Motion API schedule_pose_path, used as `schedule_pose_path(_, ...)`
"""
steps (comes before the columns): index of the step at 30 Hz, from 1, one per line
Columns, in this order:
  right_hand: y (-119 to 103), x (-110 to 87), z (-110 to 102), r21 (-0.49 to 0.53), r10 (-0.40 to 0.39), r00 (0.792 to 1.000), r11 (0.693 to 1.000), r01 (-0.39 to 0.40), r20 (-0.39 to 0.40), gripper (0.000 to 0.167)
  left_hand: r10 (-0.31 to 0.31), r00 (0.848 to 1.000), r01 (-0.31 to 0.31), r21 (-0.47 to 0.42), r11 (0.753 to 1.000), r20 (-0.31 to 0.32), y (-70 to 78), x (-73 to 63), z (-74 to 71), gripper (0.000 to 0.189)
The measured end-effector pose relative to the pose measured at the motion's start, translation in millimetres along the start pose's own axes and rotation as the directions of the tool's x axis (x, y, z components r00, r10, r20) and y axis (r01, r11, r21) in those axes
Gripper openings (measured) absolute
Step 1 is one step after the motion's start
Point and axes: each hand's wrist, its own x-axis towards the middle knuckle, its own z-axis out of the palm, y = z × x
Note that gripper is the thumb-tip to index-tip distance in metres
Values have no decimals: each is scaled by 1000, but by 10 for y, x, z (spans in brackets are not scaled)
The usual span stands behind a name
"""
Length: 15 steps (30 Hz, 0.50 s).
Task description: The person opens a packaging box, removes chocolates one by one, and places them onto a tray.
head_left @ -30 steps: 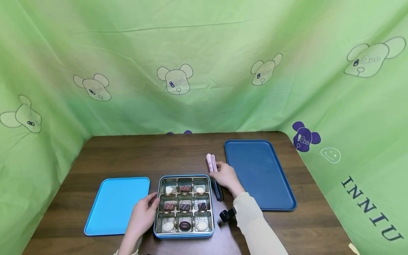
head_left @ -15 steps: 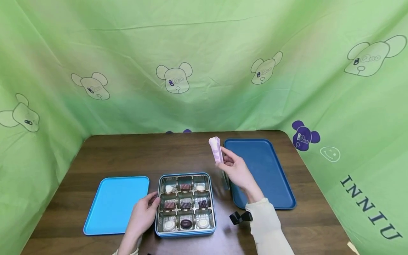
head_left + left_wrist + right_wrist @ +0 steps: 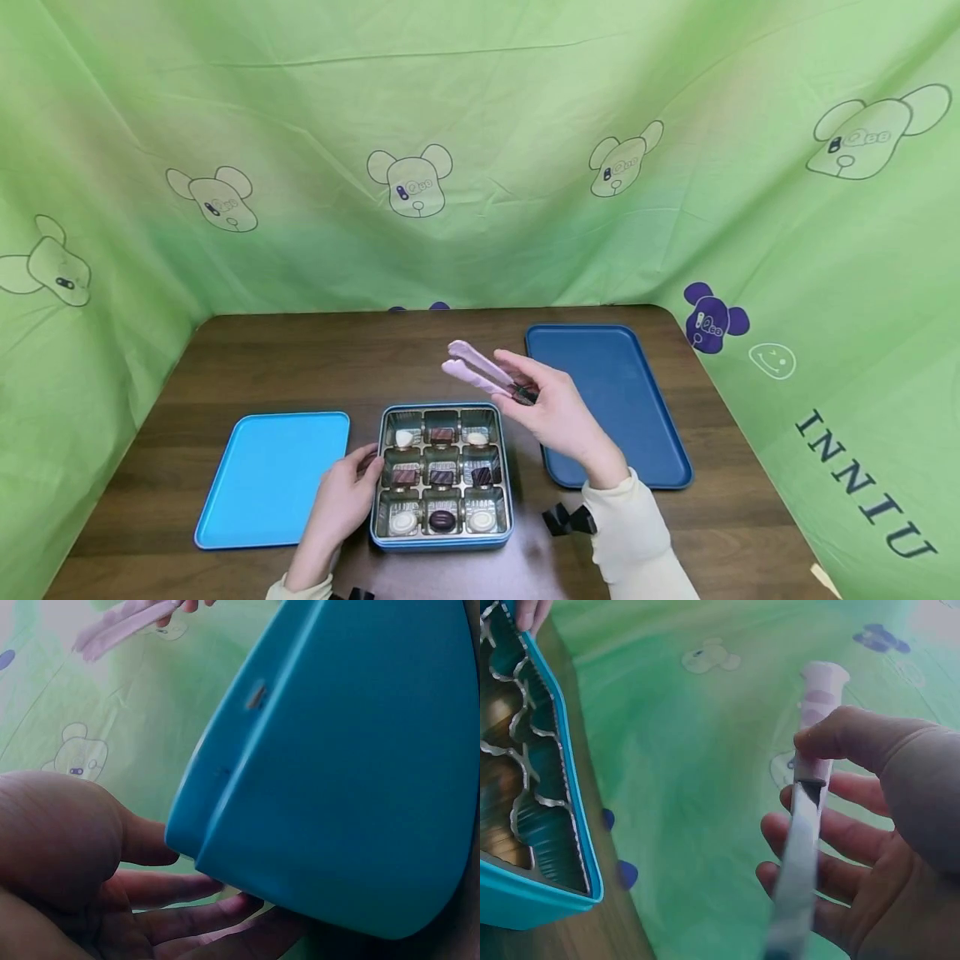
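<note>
Right hand [image 3: 558, 414] pinching slim pink-and-metal tongs [image 3: 472, 377] in its fingers [image 3: 847, 832], left hand [image 3: 343, 500] gripping squarish blue box [image 3: 442, 543]; tongs could twist if thumb [image 3: 840, 735] slips.

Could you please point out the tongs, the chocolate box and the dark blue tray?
Tongs [image 3: 478, 379]: head view, lower pink arm.
Chocolate box [image 3: 442, 544]: head view, near wall.
Dark blue tray [image 3: 615, 392]: head view, flat base.
</note>
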Motion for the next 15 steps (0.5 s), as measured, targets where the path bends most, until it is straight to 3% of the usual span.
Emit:
schedule_pose_path(8,-25,60,115,-115,-93,990,988,105,108,39,-9,1000,9,-5,1000,2,31,15,36,37)
schedule_pose_path(15,-22,58,171,-279,-89,980,950,137,178,35,5,1000,-5,7,1000,-3,33,8,47,37)
